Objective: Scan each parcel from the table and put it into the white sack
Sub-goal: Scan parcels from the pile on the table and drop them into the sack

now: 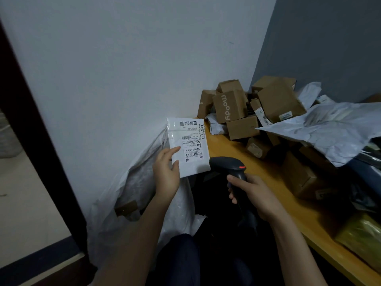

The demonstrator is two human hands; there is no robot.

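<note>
My left hand point(167, 170) holds a flat white parcel point(188, 145) by its lower left corner, label side towards me, above the mouth of the white sack point(136, 182). My right hand point(252, 194) grips the handle of a black barcode scanner point(227, 164), whose head points at the parcel's lower right corner. A brown box shows inside the sack. More parcels lie heaped on the wooden table point(231, 149) to the right.
Brown cardboard boxes point(229, 108) are piled in the table's far corner, with a large crumpled white mailer point(334, 131) and dark bags over more boxes on the right. A yellow-green packet point(362, 238) lies near the front edge. A dark door frame point(41, 151) stands on the left.
</note>
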